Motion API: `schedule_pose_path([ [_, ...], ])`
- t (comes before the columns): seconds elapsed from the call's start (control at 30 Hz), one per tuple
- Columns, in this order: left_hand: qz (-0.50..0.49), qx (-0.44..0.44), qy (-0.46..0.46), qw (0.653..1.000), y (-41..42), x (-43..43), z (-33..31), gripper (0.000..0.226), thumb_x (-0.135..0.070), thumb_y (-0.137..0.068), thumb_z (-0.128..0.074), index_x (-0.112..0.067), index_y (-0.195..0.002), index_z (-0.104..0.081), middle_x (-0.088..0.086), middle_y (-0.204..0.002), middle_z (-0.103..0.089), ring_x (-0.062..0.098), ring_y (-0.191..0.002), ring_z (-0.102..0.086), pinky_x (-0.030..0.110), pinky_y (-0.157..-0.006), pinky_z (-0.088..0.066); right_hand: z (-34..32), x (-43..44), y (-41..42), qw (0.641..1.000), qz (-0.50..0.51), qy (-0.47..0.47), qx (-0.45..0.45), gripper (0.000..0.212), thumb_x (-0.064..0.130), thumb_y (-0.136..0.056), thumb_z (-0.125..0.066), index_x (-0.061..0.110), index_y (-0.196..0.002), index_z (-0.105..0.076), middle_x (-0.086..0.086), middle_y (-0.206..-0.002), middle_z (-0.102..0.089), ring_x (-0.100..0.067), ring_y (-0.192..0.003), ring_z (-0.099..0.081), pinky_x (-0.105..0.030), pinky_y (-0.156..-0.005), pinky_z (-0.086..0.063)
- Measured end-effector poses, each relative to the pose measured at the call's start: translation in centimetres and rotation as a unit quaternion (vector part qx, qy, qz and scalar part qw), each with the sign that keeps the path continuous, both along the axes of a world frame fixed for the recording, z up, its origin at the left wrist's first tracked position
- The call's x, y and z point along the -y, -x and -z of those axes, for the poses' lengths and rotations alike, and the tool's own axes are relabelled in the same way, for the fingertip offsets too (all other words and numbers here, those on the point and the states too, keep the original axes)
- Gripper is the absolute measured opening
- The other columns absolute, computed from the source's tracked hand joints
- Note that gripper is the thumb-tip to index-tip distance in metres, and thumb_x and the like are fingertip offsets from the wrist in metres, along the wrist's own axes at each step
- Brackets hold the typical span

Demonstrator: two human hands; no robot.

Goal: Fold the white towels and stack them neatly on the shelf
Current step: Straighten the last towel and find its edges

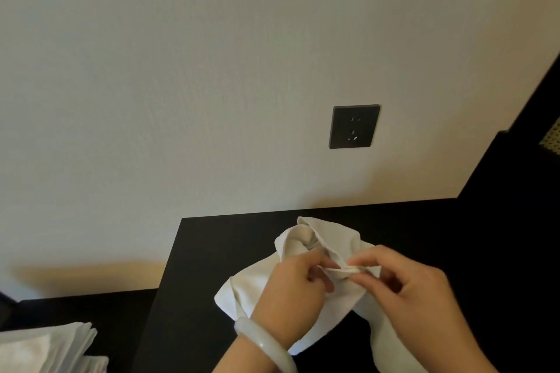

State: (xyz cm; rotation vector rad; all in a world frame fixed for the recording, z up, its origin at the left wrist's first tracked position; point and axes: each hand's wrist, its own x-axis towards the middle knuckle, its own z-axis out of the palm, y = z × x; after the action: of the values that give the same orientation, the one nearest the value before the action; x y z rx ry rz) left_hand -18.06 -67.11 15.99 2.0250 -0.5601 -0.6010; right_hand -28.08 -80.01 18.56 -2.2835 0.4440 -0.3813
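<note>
A crumpled white towel (315, 239) lies bunched on the black table top (218, 251), with part of it trailing down toward the lower right. My left hand (291, 291), with a pale bangle on its wrist, pinches an edge of the towel. My right hand (406, 285) pinches the same edge just to the right, fingertips almost touching the left hand's. A stack of folded white towels (51, 345) sits at the lower left on a lower dark surface.
A pale wall rises right behind the table, with a dark power socket (354, 126) on it. A black cabinet side (515, 179) stands at the right. The lower dark ledge (91, 306) runs left of the table.
</note>
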Motion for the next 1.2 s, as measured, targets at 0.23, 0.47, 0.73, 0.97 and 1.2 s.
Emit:
schedule_pose_path([
  [0.23, 0.023, 0.146, -0.242, 0.959, -4.1, 0.3, 3.7, 0.037, -0.008, -0.094, -0.039, -0.019, -0.125, -0.056, 0.002, -0.107, -0.05, 0.018, -0.09, -0.053, 0.027, -0.081, -0.047, -0.8, 3.9, 1.6, 0.971, 0.067, -0.14, 0.184, 0.04, -0.005, -0.081, -0.065, 0.033, -0.09, -0.074, 0.001, -0.085, -0.076, -0.016, -0.081, -0.073, -0.027, -0.078, -0.058],
  [0.47, -0.116, 0.136, -0.238, 0.955, -5.6, -2.0, 4.0, 0.026, -0.014, -0.1, -0.04, -0.012, -0.122, -0.054, 0.004, -0.108, -0.053, 0.016, -0.098, -0.052, 0.025, -0.078, -0.047, 0.4, 8.9, 4.7, 0.948, 0.111, -0.176, 0.242, 0.026, 0.046, -0.068, -0.069, 0.029, -0.088, -0.072, 0.0, -0.098, -0.075, -0.019, -0.095, -0.072, -0.025, -0.088, -0.055],
  [0.73, -0.096, 0.07, -0.24, 0.963, -5.6, -3.7, 5.6, 0.014, -0.025, -0.091, -0.063, -0.013, -0.087, -0.069, -0.003, -0.083, -0.065, 0.009, -0.071, -0.062, 0.018, -0.064, -0.051, 4.4, 9.1, 3.9, 0.947, 0.178, -0.206, 0.168, 0.016, 0.011, -0.083, -0.068, 0.025, -0.091, -0.073, 0.002, -0.094, -0.075, -0.016, -0.089, -0.072, -0.027, -0.082, -0.056],
  [0.97, -0.143, 0.104, -0.127, 0.976, -6.3, -4.6, 4.0, 0.018, -0.017, -0.087, -0.068, -0.022, -0.093, -0.052, 0.002, -0.081, -0.06, 0.015, -0.066, -0.061, 0.02, -0.055, -0.046, 4.2, 9.6, 3.7, 0.934, 0.211, -0.233, 0.171, 0.022, -0.003, -0.086, -0.063, 0.016, -0.093, -0.071, 0.003, -0.094, -0.075, -0.015, -0.091, -0.072, -0.03, -0.084, -0.056],
  [1.2, -0.197, 0.292, -0.092, 0.931, -9.9, -5.1, -7.7, 0.016, -0.017, -0.09, -0.057, -0.027, -0.079, -0.064, 0.0, -0.063, -0.063, 0.019, -0.06, -0.061, 0.03, -0.056, -0.047, -4.0, 12.0, 1.5, 0.921, 0.173, -0.217, 0.273, 0.018, -0.002, -0.088, -0.064, 0.015, -0.089, -0.07, -0.004, -0.079, -0.074, -0.01, -0.06, -0.066, -0.017, -0.051, -0.053],
])
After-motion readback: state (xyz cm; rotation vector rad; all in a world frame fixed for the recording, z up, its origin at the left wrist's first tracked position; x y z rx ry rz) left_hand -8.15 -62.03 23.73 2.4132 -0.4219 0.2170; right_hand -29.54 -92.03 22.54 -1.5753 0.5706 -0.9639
